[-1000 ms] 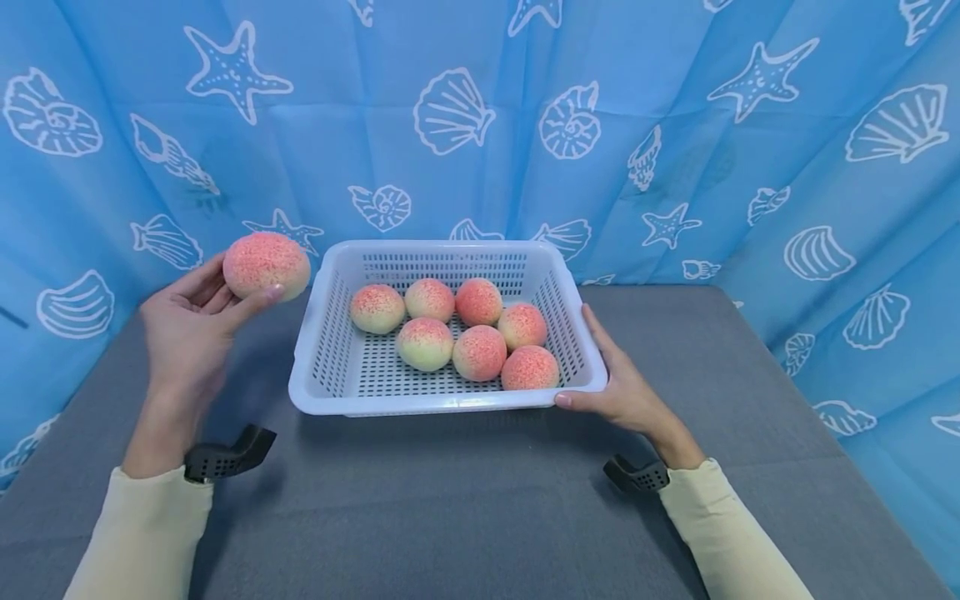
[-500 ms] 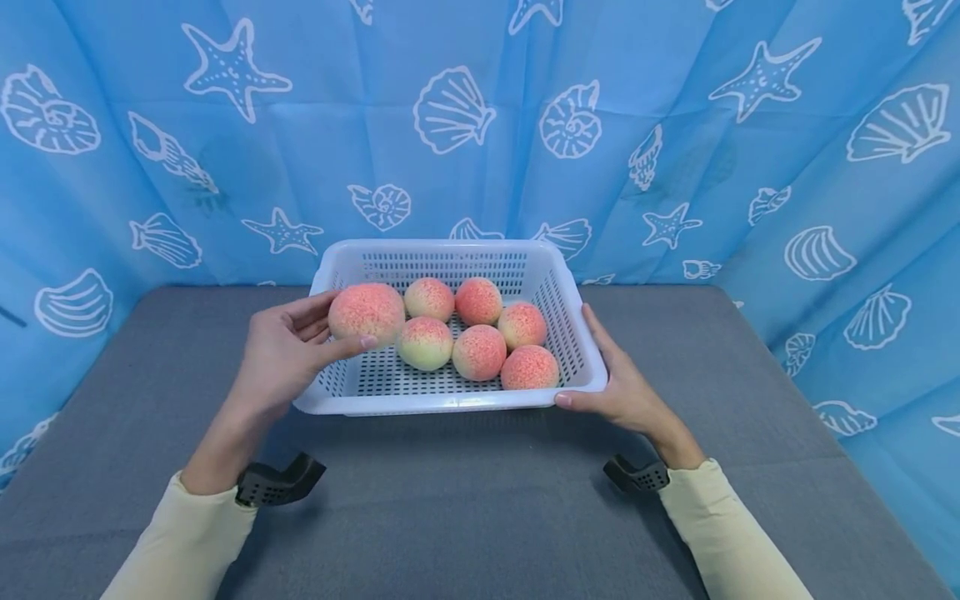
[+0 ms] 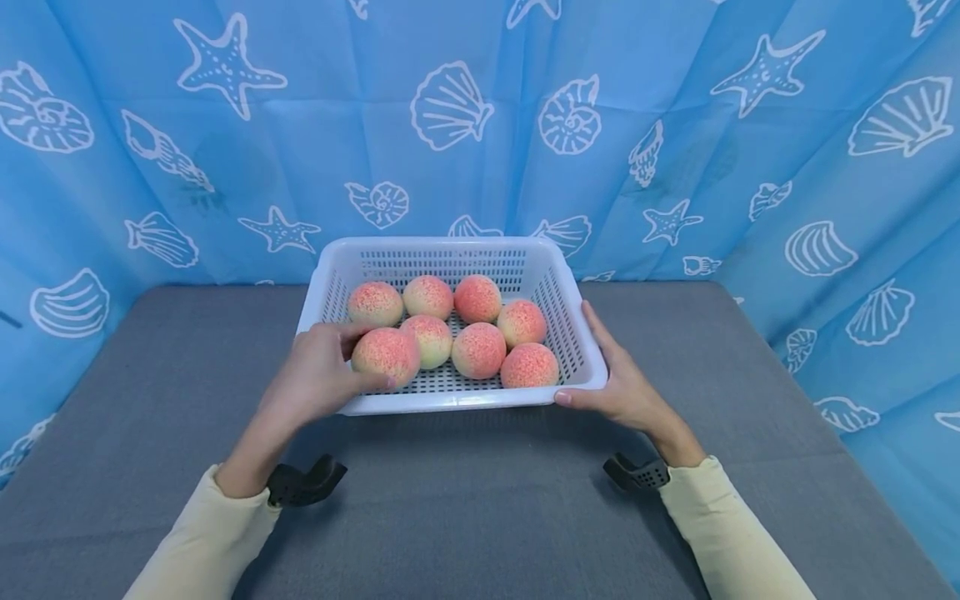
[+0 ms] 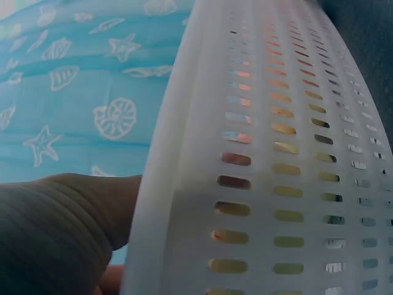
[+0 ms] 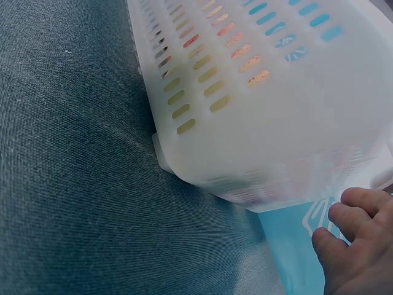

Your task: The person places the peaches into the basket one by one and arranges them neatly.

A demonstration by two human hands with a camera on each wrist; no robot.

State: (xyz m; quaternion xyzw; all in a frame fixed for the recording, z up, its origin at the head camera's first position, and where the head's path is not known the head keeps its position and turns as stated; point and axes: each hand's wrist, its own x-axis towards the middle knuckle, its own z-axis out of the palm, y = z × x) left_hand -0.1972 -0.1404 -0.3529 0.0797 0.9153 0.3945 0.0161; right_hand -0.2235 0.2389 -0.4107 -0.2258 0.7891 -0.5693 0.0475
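My left hand (image 3: 318, 371) holds a pink-and-cream peach (image 3: 386, 357) at the front left inside a white perforated plastic basket (image 3: 450, 402). Thumb and fingers lie on opposite sides of this peach. Several more peaches (image 3: 478, 351) sit in the basket, one of them just right of the held one. At the basket's right front corner rests my right hand (image 3: 622, 387), its thumb on the front rim and its fingers stretched along the right side. The left wrist view shows the basket's outer wall (image 4: 190, 246) hiding my left fingers and the peach.
A dark grey cloth (image 3: 480, 508) covers the table under the basket. Behind and to the right hangs a blue curtain (image 3: 510, 150) with white shells and starfish. Black wrist straps (image 3: 303, 483) sit at both sleeve cuffs.
My left hand has carried the peach from left of the basket, over its rim, and down to the front left inside. My right hand has stayed at the corner.
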